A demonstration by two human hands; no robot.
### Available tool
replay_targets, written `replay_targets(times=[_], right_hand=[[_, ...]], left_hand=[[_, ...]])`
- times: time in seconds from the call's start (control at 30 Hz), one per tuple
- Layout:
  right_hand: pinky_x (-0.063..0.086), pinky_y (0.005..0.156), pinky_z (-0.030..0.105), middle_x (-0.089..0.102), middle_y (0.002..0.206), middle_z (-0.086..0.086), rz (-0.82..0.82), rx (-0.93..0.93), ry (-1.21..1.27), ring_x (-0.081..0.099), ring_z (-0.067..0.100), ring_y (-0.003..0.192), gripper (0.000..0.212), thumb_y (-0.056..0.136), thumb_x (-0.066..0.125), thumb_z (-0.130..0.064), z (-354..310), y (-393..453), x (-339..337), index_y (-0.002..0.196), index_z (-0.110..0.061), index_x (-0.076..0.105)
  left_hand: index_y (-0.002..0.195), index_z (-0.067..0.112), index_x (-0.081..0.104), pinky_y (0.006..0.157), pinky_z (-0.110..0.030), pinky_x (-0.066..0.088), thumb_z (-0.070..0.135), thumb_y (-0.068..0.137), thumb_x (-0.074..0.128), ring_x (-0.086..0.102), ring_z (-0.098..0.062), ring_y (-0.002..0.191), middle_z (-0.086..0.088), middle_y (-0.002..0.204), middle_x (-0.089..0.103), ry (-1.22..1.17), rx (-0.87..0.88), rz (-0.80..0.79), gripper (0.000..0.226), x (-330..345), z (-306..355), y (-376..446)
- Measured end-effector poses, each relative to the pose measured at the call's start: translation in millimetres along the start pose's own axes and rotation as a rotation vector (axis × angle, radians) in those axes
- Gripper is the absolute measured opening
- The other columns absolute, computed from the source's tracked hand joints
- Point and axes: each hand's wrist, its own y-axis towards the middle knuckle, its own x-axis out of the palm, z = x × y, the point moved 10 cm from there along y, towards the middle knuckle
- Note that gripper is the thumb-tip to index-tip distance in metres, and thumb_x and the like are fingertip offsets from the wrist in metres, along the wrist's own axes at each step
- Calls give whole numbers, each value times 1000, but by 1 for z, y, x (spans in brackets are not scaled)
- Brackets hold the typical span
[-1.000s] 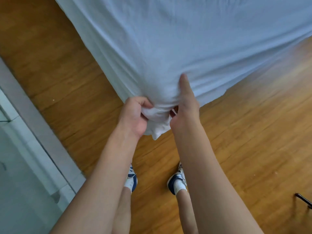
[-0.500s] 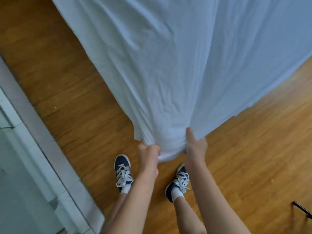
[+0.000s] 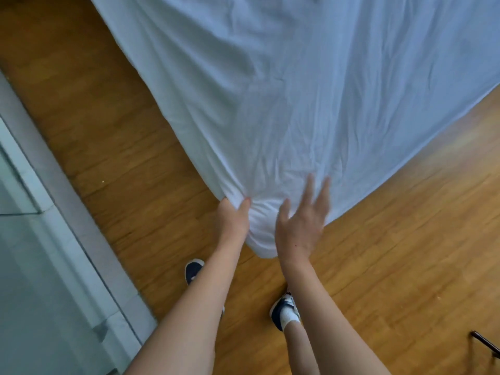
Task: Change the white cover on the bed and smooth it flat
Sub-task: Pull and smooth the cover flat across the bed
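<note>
The white cover (image 3: pixel 311 90) spreads over the bed across the upper part of the head view, wrinkled, with its near corner hanging down toward me. My left hand (image 3: pixel 234 219) pinches a bunch of cloth at that corner, thumb and fingers curled round it. My right hand (image 3: pixel 304 220) is beside it, fingers straight and spread, blurred, against the cover's right side of the corner and holding nothing. The bed under the cover is hidden.
Wooden floor (image 3: pixel 392 239) lies on both sides of the corner. A grey sill and pale glass panel (image 3: pixel 40 239) run along the left. My two shoes (image 3: pixel 284 311) stand below the corner. A thin dark bar (image 3: pixel 485 342) pokes in at the lower right.
Both hands pulled the corner down and toward me. My right hand has since let go of the cloth and spread its fingers; my left hand still grips the corner.
</note>
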Motion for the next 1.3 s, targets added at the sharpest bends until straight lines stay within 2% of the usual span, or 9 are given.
replay_targets(times=[0.1, 0.17, 0.33, 0.53, 0.73, 0.9, 1.1, 1.2, 1.3], right_hand=[[30, 114, 40, 12, 160, 12, -599, -107, -143, 11, 27, 147, 65, 95, 53, -27, -33, -21, 54, 152, -20, 22], [37, 107, 42, 24, 155, 11, -672, 57, -155, 24, 28, 141, 59, 95, 50, -26, -43, -31, 41, 148, -19, 26], [41, 104, 41, 38, 147, 7, -645, 245, -110, 37, 25, 133, 51, 95, 48, -20, -116, -57, -16, 144, -15, 37], [39, 103, 35, 46, 139, 5, -441, 270, -24, 40, 22, 128, 48, 91, 50, -13, -205, -19, -23, 138, -14, 46], [33, 111, 38, 48, 139, 11, -273, 242, 27, 40, 27, 132, 45, 92, 56, -14, -276, 97, 54, 136, -9, 50], [47, 100, 45, 59, 125, 16, -104, 226, 13, 54, 34, 118, 43, 84, 69, -17, -323, 218, 107, 123, -4, 58], [31, 111, 48, 44, 142, 17, -63, 399, -63, 39, 35, 133, 60, 91, 59, -42, -315, 316, 139, 138, -7, 45], [21, 114, 50, 36, 149, 17, -145, 580, -128, 31, 34, 139, 84, 85, 47, -66, -285, 332, 184, 145, -8, 36], [38, 102, 49, 55, 126, 17, 5, 606, -314, 51, 37, 117, 81, 80, 46, -68, -274, 342, 208, 130, -5, 52]], left_hand=[[109, 17, 43, 60, -25, 37, 21, 94, 58, 50, -15, 82, 3, 100, 53, 252, -63, -101, 22, -27, 8, -22], [113, 21, 44, 66, -27, 40, 21, 95, 54, 51, -15, 86, 6, 106, 54, 461, -22, -158, 21, -61, 13, -40], [123, 22, 50, 89, -34, 49, 26, 97, 48, 57, -21, 109, -1, 126, 58, 758, 43, -301, 27, -156, 38, -62], [128, 20, 49, 93, -36, 47, 23, 99, 41, 57, -23, 112, -4, 127, 57, 1078, 387, -270, 30, -208, 164, 3], [135, 15, 47, 91, -34, 46, 22, 101, 40, 52, -21, 117, -5, 131, 54, 1187, 700, -280, 36, -187, 297, 128], [136, 11, 47, 91, -34, 47, 16, 99, 45, 49, -23, 118, -8, 131, 52, 1227, 952, -284, 38, -165, 388, 217], [122, 4, 58, 90, -48, 51, 4, 80, 67, 52, -38, 115, -20, 124, 55, 1398, 1275, -425, 43, -110, 471, 295], [123, 3, 58, 94, -50, 47, 18, 71, 79, 53, -44, 112, -25, 125, 54, 1548, 1426, -581, 59, -66, 479, 354], [125, 2, 56, 102, -55, 38, 48, 75, 70, 48, -44, 118, -26, 127, 52, 1634, 1599, -664, 70, -35, 476, 401]])
